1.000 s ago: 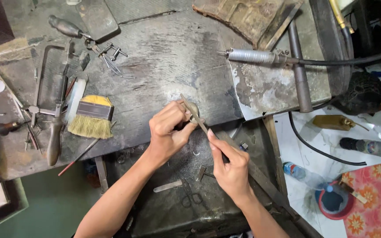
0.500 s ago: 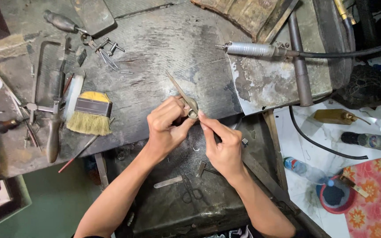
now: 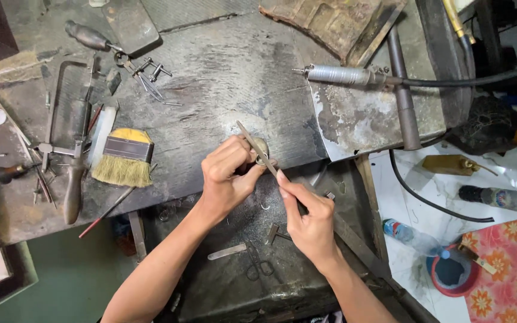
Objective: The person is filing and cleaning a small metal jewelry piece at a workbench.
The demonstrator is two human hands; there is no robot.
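Head view: small round metal piece (image 3: 261,147) pinched in left hand (image 3: 228,179), pressed against worktop (image 3: 228,78) edge for steadiness. Right hand (image 3: 306,209) fingers closed round thin file (image 3: 257,148), blade slanted across piece so stroke runs along its rim. Left of piece: yellow-backed brush (image 3: 124,157), saw frame (image 3: 67,119), kept within reach. Right of piece, further back: rotary handpiece (image 3: 342,75) on hose. Below piece: scissors (image 3: 257,263) lying in tray.
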